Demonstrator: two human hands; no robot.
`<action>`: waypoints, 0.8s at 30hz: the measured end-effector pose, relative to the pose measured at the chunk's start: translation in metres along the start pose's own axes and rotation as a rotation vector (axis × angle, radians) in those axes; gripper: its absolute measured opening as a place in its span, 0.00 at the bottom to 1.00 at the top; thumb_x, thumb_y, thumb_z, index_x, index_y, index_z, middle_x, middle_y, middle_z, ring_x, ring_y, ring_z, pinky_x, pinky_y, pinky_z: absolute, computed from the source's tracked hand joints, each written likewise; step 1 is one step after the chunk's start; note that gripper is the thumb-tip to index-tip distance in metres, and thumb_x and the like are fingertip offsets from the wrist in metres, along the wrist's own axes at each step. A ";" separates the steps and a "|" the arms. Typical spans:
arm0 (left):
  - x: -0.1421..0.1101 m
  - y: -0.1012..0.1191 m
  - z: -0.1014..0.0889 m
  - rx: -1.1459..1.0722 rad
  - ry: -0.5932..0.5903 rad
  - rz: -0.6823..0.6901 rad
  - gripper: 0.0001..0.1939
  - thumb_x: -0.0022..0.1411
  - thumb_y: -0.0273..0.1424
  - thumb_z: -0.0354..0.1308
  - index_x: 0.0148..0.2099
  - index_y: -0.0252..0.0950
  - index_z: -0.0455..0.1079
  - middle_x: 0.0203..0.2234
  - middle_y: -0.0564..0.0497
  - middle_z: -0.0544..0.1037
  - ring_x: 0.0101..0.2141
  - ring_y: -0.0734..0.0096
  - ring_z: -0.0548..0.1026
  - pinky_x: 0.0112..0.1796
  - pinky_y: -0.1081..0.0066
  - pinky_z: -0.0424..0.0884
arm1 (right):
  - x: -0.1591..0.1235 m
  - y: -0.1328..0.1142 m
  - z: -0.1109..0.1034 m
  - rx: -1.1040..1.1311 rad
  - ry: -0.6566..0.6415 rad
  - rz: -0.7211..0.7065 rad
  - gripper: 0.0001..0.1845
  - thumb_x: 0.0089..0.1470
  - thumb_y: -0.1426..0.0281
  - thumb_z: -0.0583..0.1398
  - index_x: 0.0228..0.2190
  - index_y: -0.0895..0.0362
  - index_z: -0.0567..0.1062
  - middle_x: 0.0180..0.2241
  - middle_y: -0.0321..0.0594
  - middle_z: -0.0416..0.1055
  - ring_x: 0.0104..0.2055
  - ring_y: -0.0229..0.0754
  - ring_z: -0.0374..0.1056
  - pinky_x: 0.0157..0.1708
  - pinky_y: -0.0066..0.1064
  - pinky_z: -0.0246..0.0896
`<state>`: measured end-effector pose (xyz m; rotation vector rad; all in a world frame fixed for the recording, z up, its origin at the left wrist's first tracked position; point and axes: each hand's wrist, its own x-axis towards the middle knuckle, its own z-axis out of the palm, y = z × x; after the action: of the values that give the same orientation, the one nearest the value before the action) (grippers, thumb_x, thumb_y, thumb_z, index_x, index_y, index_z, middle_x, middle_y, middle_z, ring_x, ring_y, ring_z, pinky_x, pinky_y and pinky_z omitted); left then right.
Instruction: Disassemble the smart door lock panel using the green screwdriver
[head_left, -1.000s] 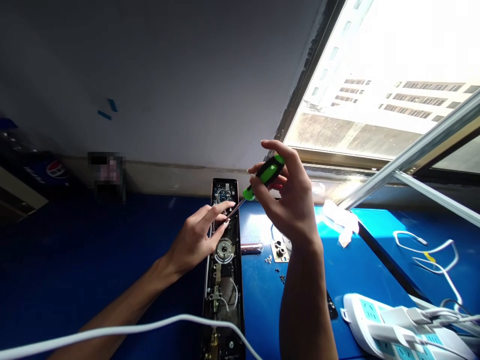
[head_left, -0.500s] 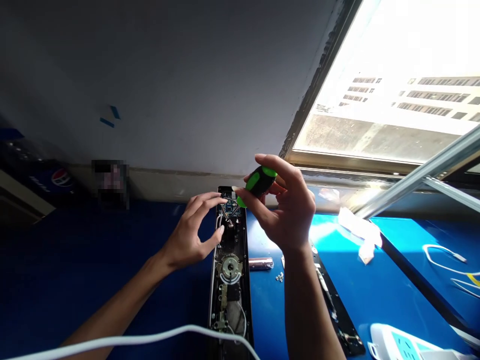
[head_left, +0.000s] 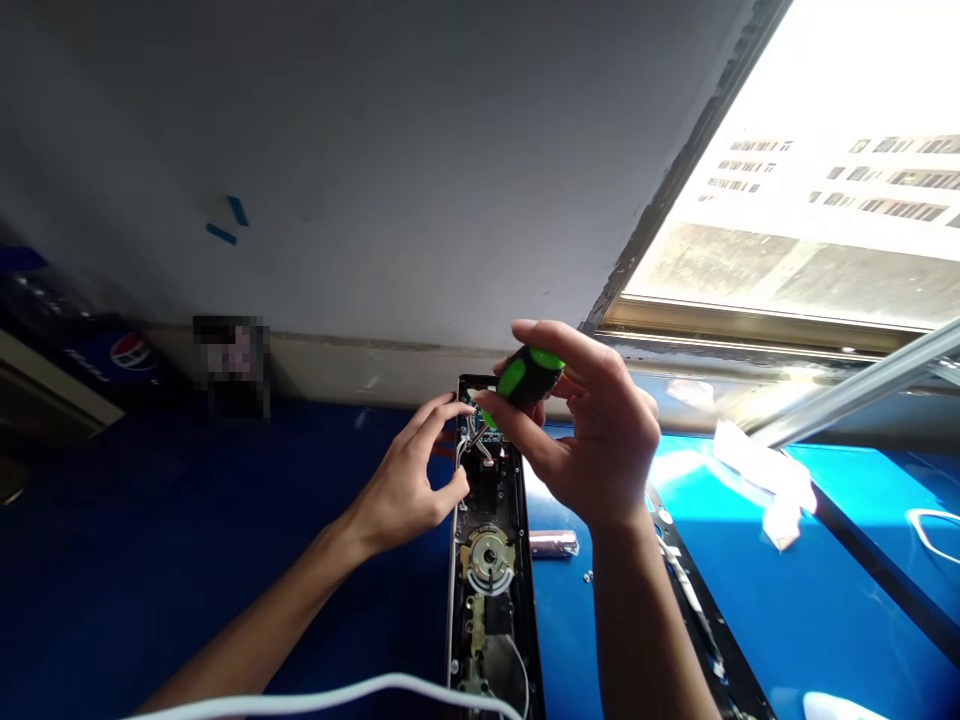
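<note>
My right hand (head_left: 585,420) is closed around the black and green handle of a screwdriver (head_left: 531,376). Its thin shaft slants down to the left over a long, narrow, opened black device (head_left: 491,490); what exactly the tip touches is too small to tell. At the device's far end lies a circuit board (head_left: 491,437) with thin wires (head_left: 463,452), partly covered by my hands. My left hand (head_left: 420,470) is at the device's left edge, thumb and fingers apart, with fingertips near the board and wires. A round metal part (head_left: 490,557) sits midway along the device.
A white cable (head_left: 360,688) crosses the foreground over the device. Right of it lie a shiny cylinder (head_left: 553,544), small screws (head_left: 588,577) and a long black panel (head_left: 701,600) on the blue tabletop (head_left: 862,560). Crumpled white wrapping (head_left: 757,465) is farther right, below the window.
The view has turned slightly left, so everything sits farther right. The screwdriver tip has shifted a little left over the device, nearer the wires. My right hand keeps its grip.
</note>
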<state>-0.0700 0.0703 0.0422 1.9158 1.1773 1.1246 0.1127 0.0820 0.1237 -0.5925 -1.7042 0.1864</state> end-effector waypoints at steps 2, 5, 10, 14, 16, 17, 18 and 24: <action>0.001 -0.001 0.000 -0.018 -0.005 -0.002 0.33 0.59 0.24 0.61 0.65 0.46 0.64 0.68 0.46 0.65 0.47 0.61 0.81 0.49 0.60 0.83 | -0.001 0.001 0.002 -0.008 -0.015 0.000 0.25 0.58 0.73 0.69 0.55 0.47 0.76 0.41 0.36 0.79 0.35 0.41 0.78 0.27 0.34 0.74; 0.001 -0.002 0.000 -0.032 -0.012 -0.003 0.32 0.59 0.23 0.62 0.64 0.45 0.64 0.67 0.46 0.66 0.46 0.63 0.81 0.49 0.61 0.83 | -0.001 0.005 0.005 -0.020 -0.029 -0.012 0.24 0.58 0.73 0.69 0.55 0.47 0.76 0.41 0.36 0.79 0.33 0.39 0.76 0.28 0.34 0.74; 0.001 -0.003 -0.002 -0.049 -0.021 0.003 0.31 0.59 0.23 0.61 0.64 0.44 0.64 0.66 0.46 0.68 0.46 0.63 0.80 0.50 0.61 0.83 | -0.002 0.006 0.008 -0.053 -0.049 -0.027 0.23 0.60 0.72 0.68 0.55 0.47 0.76 0.40 0.36 0.79 0.29 0.35 0.72 0.28 0.33 0.73; 0.001 -0.004 -0.003 -0.066 -0.033 -0.007 0.34 0.59 0.23 0.62 0.66 0.46 0.63 0.65 0.46 0.69 0.46 0.63 0.80 0.49 0.61 0.82 | -0.004 0.008 0.009 -0.078 -0.059 -0.025 0.23 0.61 0.71 0.68 0.56 0.45 0.75 0.41 0.35 0.78 0.28 0.34 0.71 0.29 0.33 0.73; 0.001 -0.003 -0.004 -0.083 -0.043 -0.024 0.33 0.60 0.24 0.62 0.66 0.46 0.63 0.65 0.46 0.69 0.46 0.63 0.80 0.49 0.61 0.82 | -0.005 0.010 0.010 -0.082 -0.028 -0.002 0.24 0.60 0.68 0.69 0.56 0.45 0.74 0.42 0.36 0.77 0.26 0.34 0.68 0.27 0.33 0.73; 0.001 -0.003 -0.004 -0.091 -0.050 -0.032 0.32 0.60 0.25 0.62 0.65 0.46 0.64 0.64 0.46 0.69 0.46 0.63 0.80 0.49 0.61 0.82 | -0.006 0.012 0.011 -0.083 -0.007 0.017 0.25 0.59 0.67 0.70 0.56 0.44 0.74 0.41 0.36 0.76 0.25 0.34 0.67 0.26 0.33 0.72; 0.001 -0.002 -0.005 -0.096 -0.057 -0.039 0.31 0.60 0.25 0.62 0.65 0.46 0.64 0.64 0.46 0.69 0.46 0.63 0.80 0.49 0.61 0.82 | -0.006 0.014 0.012 -0.087 0.016 0.037 0.26 0.58 0.66 0.71 0.56 0.44 0.73 0.40 0.36 0.75 0.25 0.34 0.66 0.25 0.33 0.72; 0.003 -0.001 -0.007 -0.102 -0.057 -0.050 0.30 0.61 0.27 0.63 0.64 0.46 0.65 0.63 0.47 0.71 0.48 0.60 0.80 0.50 0.60 0.82 | -0.007 0.019 0.015 -0.149 0.103 0.073 0.27 0.54 0.63 0.74 0.53 0.45 0.74 0.38 0.35 0.73 0.26 0.35 0.66 0.25 0.34 0.71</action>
<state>-0.0760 0.0735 0.0458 1.8201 1.1100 1.0762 0.1040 0.0976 0.1061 -0.7635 -1.6070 0.0795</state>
